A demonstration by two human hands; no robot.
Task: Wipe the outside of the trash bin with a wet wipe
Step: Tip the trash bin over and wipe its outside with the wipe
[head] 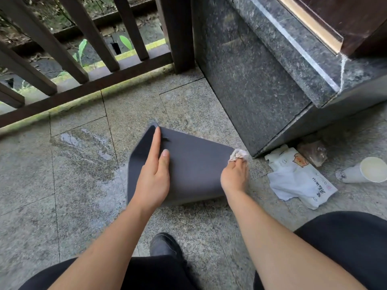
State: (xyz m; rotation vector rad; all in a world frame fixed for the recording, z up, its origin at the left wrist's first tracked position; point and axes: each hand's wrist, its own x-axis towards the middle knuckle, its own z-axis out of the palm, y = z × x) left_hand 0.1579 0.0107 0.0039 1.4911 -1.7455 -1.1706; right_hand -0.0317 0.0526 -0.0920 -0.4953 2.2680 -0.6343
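Observation:
A dark grey trash bin [194, 170] lies on its side on the stone floor in the middle of the head view. My left hand [154, 174] rests flat on the bin's upper face, fingers straight and pointing away from me. My right hand [235, 174] grips a crumpled, soiled wet wipe [238, 154] and presses it against the bin's far right corner. The bin's opening is hidden.
A white wet-wipe pack [301, 178] lies on the floor right of the bin, with a tipped paper cup [364, 170] and a plastic wrapper [313, 152] beyond it. A dark granite plinth [261, 84] stands behind; a wooden railing [83, 65] runs at the back left. A wet patch [83, 143] marks the left tiles.

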